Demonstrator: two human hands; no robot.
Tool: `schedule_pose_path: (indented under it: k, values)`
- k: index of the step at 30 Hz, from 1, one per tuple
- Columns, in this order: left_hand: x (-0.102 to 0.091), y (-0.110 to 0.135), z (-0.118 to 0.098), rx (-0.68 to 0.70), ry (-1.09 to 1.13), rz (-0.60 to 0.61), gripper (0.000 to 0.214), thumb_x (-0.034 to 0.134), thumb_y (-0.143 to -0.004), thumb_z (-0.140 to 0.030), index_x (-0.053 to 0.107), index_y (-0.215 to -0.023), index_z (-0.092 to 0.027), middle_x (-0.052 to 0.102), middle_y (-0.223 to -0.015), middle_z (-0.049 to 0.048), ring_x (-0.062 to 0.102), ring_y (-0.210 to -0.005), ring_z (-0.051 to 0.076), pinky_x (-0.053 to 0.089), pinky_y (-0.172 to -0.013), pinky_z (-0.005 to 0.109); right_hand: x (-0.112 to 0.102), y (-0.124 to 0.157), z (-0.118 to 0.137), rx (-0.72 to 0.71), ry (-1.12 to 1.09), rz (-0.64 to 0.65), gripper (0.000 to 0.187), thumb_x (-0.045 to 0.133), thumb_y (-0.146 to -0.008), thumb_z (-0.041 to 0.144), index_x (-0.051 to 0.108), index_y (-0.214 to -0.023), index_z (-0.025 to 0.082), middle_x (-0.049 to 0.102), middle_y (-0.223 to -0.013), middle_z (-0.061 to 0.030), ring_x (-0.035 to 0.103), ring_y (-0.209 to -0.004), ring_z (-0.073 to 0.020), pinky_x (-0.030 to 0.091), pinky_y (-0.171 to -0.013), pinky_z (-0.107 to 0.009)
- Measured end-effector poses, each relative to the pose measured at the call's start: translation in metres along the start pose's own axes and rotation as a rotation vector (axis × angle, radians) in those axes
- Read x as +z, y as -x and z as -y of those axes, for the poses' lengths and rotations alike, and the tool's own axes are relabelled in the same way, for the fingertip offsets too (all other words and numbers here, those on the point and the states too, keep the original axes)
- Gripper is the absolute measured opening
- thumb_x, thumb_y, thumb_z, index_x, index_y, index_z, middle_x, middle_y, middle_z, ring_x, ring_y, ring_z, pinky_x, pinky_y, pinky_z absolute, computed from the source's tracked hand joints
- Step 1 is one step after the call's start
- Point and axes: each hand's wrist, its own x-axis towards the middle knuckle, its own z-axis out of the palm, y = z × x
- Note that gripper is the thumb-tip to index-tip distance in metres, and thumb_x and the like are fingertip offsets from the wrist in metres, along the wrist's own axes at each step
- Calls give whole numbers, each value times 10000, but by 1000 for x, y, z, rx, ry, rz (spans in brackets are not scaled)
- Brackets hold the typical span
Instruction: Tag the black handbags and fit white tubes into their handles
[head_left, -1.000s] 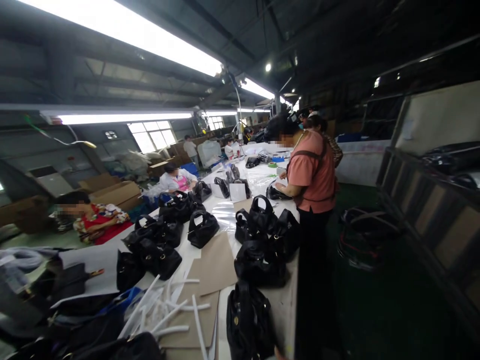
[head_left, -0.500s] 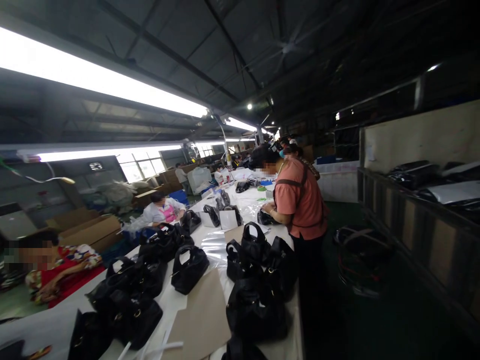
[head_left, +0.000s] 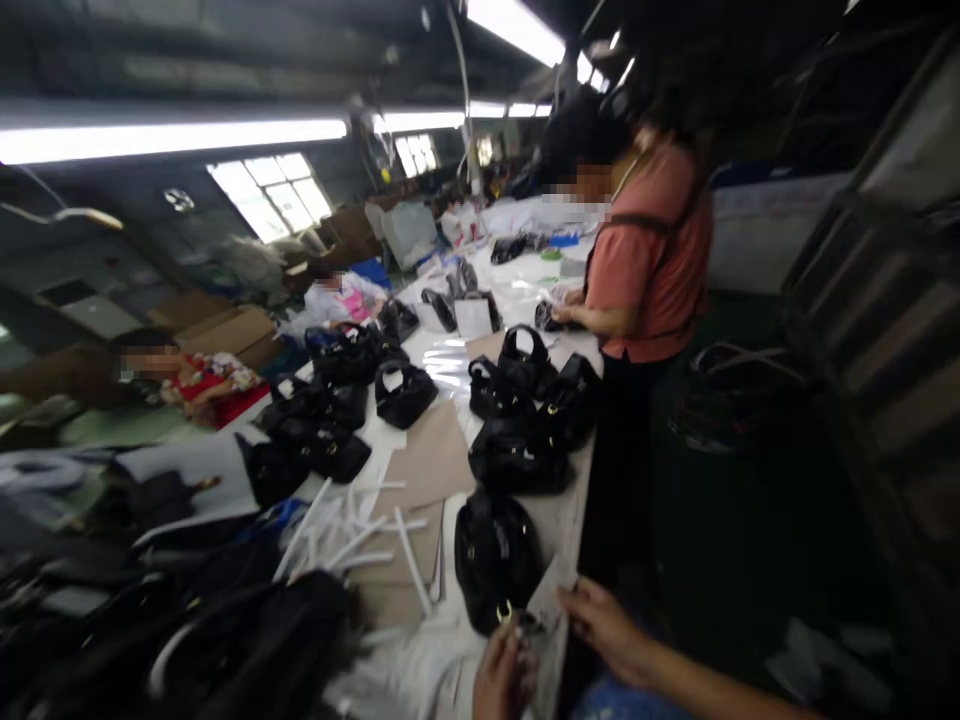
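Both my hands show at the bottom edge, blurred by motion. My left hand is curled closed by the table's near edge, just under a black handbag with a gold ring; what it grips I cannot make out. My right hand reaches in from the right, fingers together at the edge of a pale thin sheet beside that bag. More black handbags stand in clusters along the long white table.
A person in a salmon shirt stands at the table's right side, handling a bag. Other people sit at the left. White strips and cardboard sheets lie on the table. Dark bags pile at the near left. A dark aisle runs along the right.
The camera has tipped down and swung closer to the table. My two hands, unseen before, have come into view at the bottom by the nearest bag.
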Motion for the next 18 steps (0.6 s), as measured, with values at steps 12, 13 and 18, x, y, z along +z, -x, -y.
schedule_pose_path:
  k: [12, 13, 18]
  values:
    - [-23, -50, -88, 723, -815, 93, 326, 464, -786, -115, 678, -1006, -226, 663, -1102, 66, 571, -1066, 224, 409, -979, 361, 18, -39, 46, -354, 485, -172, 218, 608, -776, 408, 618, -886, 220, 709, -911, -68, 654, -850, -231, 512, -785, -330]
    - [-21, -56, -95, 711, -904, 188, 370, 444, -759, -73, 684, -997, -224, 668, -1091, 58, 578, -1046, 220, 415, -966, 354, 23, -43, 47, -366, 489, -164, 209, 597, -786, 404, 611, -890, 224, 711, -901, -65, 660, -836, -227, 518, -769, -325]
    - [-20, -74, -120, 433, -1145, 536, 330, 422, -754, -72, 696, -910, -170, 702, -847, 36, 610, -776, 186, 481, -759, 292, 43, -67, 40, -390, 436, -83, 187, 530, -836, 389, 584, -907, 225, 710, -876, -50, 673, -815, -212, 538, -722, -312]
